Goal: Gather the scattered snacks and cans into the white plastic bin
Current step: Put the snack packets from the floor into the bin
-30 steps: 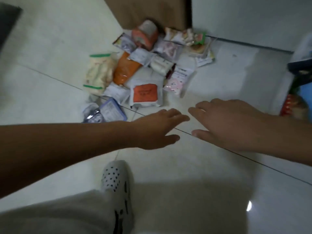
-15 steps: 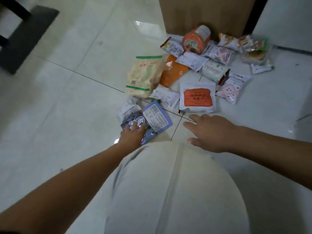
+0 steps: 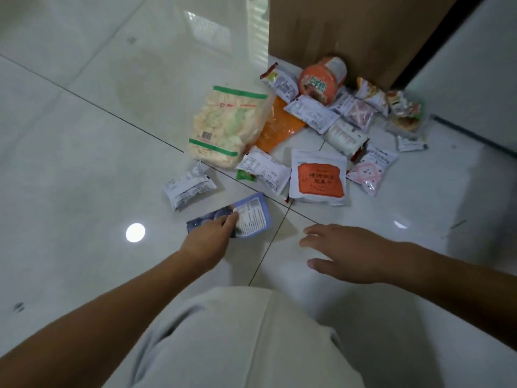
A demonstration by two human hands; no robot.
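I see a tiled floor (image 3: 84,163) with the snacks (image 3: 307,141) heaped by a brown panel (image 3: 349,32). My right hand (image 3: 347,253) hovers with fingers spread, empty. My left hand (image 3: 212,233) has its fingers closed on a blue packet (image 3: 251,217), nearest me.
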